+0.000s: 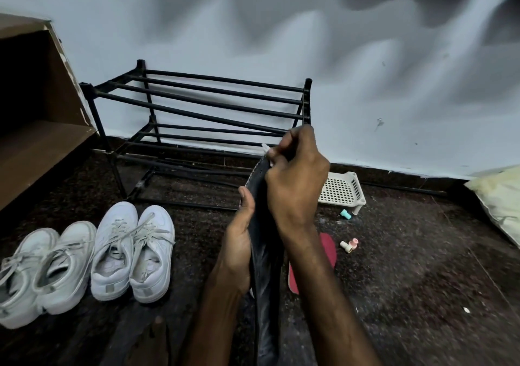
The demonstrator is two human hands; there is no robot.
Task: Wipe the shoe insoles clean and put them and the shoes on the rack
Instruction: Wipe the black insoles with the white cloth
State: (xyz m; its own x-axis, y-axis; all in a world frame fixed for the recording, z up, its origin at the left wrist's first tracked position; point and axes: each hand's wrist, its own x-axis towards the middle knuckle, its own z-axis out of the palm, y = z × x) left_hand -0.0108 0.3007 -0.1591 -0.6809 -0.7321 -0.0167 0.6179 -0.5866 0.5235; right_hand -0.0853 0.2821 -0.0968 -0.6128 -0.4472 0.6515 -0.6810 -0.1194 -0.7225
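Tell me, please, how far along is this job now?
Done: nothing yet; no shoe or insole is on the rack. In hand: the left hand holds a dark insole while the right hand presses a white scrap on its top. Left: the red insole and four white shoes on the floor must go up.

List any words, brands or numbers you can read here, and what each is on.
No text can be read.
Grey heel patches on the white shoes: too blurred to read.
The dark insole, red insole, basket and cardboard box: no print visible.
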